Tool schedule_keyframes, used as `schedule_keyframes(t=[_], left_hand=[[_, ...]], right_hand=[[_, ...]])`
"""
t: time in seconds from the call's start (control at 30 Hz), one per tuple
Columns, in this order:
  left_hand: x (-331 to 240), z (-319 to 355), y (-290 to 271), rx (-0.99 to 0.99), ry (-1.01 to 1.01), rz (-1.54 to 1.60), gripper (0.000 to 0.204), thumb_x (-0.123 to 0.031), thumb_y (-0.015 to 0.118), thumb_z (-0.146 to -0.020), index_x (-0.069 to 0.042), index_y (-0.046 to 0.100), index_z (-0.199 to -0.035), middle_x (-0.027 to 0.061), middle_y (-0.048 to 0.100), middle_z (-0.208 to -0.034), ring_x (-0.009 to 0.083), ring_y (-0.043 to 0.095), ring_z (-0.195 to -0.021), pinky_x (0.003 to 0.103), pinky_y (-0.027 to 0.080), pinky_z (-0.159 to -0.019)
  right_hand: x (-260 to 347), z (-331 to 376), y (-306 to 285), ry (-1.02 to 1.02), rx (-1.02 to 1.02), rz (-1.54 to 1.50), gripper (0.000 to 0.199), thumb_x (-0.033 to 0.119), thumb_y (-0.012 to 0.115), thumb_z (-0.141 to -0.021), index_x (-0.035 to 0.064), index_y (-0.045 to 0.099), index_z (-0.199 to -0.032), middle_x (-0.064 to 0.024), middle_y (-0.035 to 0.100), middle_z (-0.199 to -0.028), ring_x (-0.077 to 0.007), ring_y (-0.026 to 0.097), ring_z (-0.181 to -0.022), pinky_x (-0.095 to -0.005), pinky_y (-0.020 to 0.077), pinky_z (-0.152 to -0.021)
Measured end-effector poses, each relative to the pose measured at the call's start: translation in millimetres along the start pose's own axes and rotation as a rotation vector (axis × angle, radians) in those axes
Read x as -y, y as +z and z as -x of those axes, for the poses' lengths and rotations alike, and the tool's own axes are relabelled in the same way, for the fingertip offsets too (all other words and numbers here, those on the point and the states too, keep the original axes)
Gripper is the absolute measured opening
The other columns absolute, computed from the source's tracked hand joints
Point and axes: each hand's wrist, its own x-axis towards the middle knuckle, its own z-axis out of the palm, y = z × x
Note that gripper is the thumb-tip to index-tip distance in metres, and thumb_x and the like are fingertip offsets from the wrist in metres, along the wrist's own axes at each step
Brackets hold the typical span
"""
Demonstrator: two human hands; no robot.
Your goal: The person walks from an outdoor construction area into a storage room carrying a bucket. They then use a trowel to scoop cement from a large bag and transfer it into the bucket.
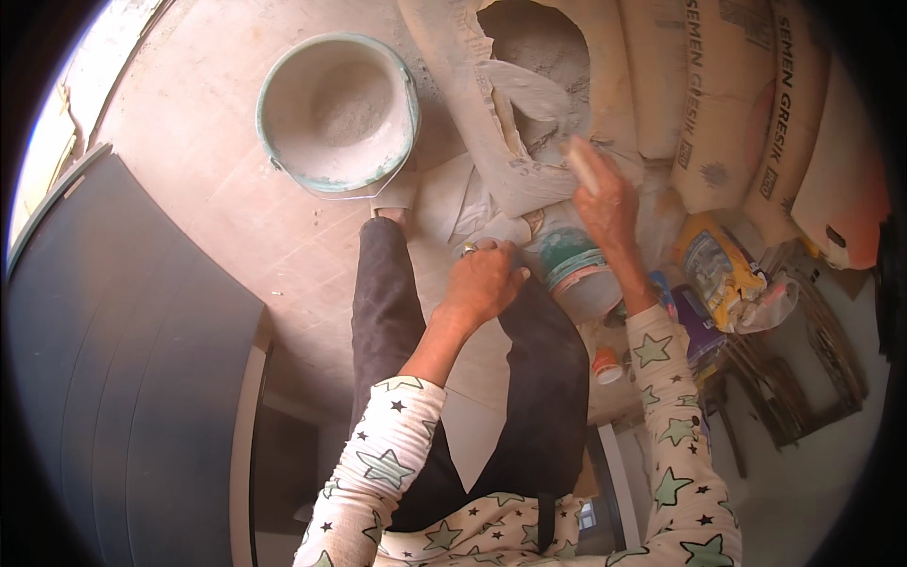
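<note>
My right hand [609, 210] is closed around a pale wooden handle [580, 165] at the mouth of a torn grey cement sack [491, 123]; the tool's other end is hidden. My left hand [487, 281], with a ring on one finger, curls over the left rim of a small teal-banded pail [576, 274] that stands between my hands below the sack. A larger green-rimmed bucket [337, 111] holding grey powder stands on the floor to the upper left, apart from both hands. My dark trouser legs reach up toward the pail.
Several full cement sacks [727, 85] lean at the upper right. A yellow bag [723, 269], a purple packet [697, 326] and a small orange-capped bottle [607, 367] lie beside my right arm. A dark grey panel [123, 359] fills the left. A wire rack [803, 378] lies at the right.
</note>
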Motion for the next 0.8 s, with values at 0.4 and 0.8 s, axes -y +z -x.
schedule_keyframes(t=[0.4,0.8], left_hand=[[2,-3,7,-0.036,0.043,-0.002,0.039,-0.030,0.065,-0.093,-0.003,0.058,-0.120,0.0207,0.066,-0.099,0.0404,0.064,-0.095,0.049,0.051,-0.083],[-7,-3,-4,-0.029,-0.040,0.023,0.036,-0.029,0.067,-0.092,-0.002,0.061,-0.114,0.0215,0.064,-0.106,0.0402,0.065,-0.100,0.047,0.052,-0.086]], right_hand=[[-49,-134,2,-0.568,0.313,0.957,0.016,0.007,0.063,-0.081,0.0060,0.073,-0.093,-0.0098,0.070,-0.083,-0.0275,0.071,-0.085,-0.0417,0.0542,-0.064],[-41,-160,63,-0.505,0.711,1.231,0.014,0.005,0.067,-0.078,0.0121,0.079,-0.081,-0.0054,0.075,-0.086,-0.0276,0.073,-0.085,-0.0413,0.0612,-0.066]])
